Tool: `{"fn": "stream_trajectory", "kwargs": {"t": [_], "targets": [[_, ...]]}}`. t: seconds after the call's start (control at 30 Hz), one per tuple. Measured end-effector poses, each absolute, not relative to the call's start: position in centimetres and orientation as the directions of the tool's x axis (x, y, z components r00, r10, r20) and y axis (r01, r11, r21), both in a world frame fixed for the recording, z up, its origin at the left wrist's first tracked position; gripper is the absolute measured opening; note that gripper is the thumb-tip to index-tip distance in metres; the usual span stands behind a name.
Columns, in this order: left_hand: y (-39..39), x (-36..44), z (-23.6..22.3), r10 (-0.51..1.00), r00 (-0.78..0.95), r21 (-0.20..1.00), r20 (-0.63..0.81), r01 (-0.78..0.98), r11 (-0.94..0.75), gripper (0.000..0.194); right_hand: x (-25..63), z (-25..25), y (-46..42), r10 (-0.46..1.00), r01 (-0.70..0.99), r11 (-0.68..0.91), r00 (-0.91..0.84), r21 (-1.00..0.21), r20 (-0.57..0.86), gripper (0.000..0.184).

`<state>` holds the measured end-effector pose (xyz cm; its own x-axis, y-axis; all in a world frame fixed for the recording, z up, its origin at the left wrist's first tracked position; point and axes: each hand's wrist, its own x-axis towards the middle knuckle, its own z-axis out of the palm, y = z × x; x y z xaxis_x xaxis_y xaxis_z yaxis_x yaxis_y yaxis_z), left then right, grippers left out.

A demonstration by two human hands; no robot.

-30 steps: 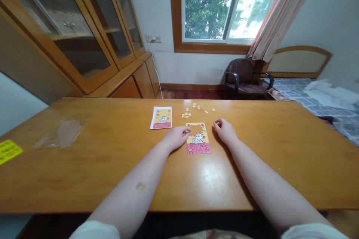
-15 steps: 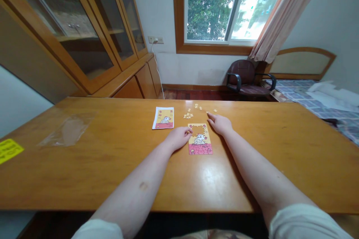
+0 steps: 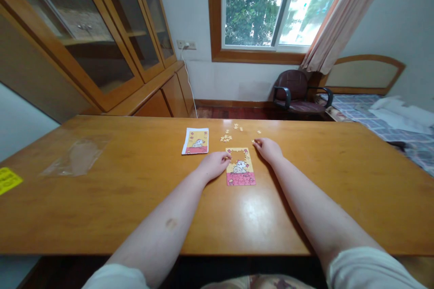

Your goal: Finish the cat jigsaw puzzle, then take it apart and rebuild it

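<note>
A partly assembled jigsaw puzzle [image 3: 240,178] lies flat on the table, its picture a white animal above a pink band. Table wood shows through a gap in its upper part. My left hand [image 3: 215,165] rests at the puzzle's left edge with fingers curled together; whatever is between them is too small to make out. Off the upper right corner, my right hand [image 3: 269,150] pinches a small yellow puzzle piece [image 3: 252,141] at the tabletop. Loose puzzle pieces [image 3: 226,138] lie in a cluster beyond the puzzle, with several more scattered behind.
A reference picture card [image 3: 195,141] lies left of the puzzle on the wooden table [image 3: 142,189]. Farther left are a clear plastic bag [image 3: 79,156] and a yellow label [image 3: 9,180]. An office chair [image 3: 294,92] stands beyond the far edge.
My right hand reached forward to a loose puzzle piece, then drew it back slightly toward the puzzle. My left hand has stayed at the puzzle's left edge.
</note>
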<state>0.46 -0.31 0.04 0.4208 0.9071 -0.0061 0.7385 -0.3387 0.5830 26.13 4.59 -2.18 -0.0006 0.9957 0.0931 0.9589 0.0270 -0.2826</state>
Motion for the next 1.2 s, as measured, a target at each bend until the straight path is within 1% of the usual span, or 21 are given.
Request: {"fn": "stream_trajectory", "kwargs": {"t": [0.07,0.23,0.33,0.4,0.5,0.63,0.87,0.97,1.13,1.2], "targets": [[-0.3,0.4,0.1,0.909,0.417,0.596,-0.004,0.731,-0.332,0.028,26.1,-2.1,4.7,0.998,0.962,0.018,-0.002,-0.271,0.061,0.036],[-0.2,0.4,0.3,0.932,0.361,0.615,-0.019,0.739,-0.274,0.029,26.5,-1.8,4.8,1.000,0.953,-0.023,0.022,-0.304,-0.007,0.027],[-0.1,0.3,0.4,0.941,0.337,0.615,-0.027,0.748,-0.251,0.029,26.6,-1.7,4.5,0.999,0.952,-0.031,0.027,-0.304,-0.017,0.027],[-0.1,0.3,0.4,0.941,0.337,0.611,-0.026,0.750,-0.252,0.028,26.6,-1.6,4.2,1.000,0.951,0.011,-0.010,-0.310,0.006,0.030],[-0.1,0.3,0.4,0.941,0.337,0.604,-0.018,0.754,-0.259,0.028,26.8,-1.4,4.0,0.991,0.935,0.134,-0.134,-0.329,0.024,0.035],[-0.1,0.3,0.3,0.941,0.337,0.605,-0.020,0.754,-0.257,0.028,27.3,-1.2,4.1,0.972,0.911,0.209,-0.232,-0.355,-0.025,0.030],[-0.2,0.3,0.5,0.940,0.339,0.612,-0.026,0.749,-0.254,0.029,27.3,-1.3,4.3,0.988,0.904,0.137,-0.154,-0.405,-0.011,0.021],[-0.2,0.3,0.5,0.939,0.343,0.614,-0.024,0.746,-0.257,0.029,27.6,-1.5,4.4,0.988,0.874,0.126,-0.154,-0.470,-0.023,0.018],[-0.2,0.3,0.6,0.938,0.344,0.603,-0.039,0.757,-0.252,0.030,27.7,-1.0,4.0,0.986,0.748,0.073,-0.152,-0.659,-0.063,0.020],[-0.3,0.4,0.8,0.935,0.353,0.587,-0.043,0.766,-0.262,0.033,26.9,-0.5,3.5,0.979,0.693,0.079,-0.191,-0.717,-0.077,0.019]]}}
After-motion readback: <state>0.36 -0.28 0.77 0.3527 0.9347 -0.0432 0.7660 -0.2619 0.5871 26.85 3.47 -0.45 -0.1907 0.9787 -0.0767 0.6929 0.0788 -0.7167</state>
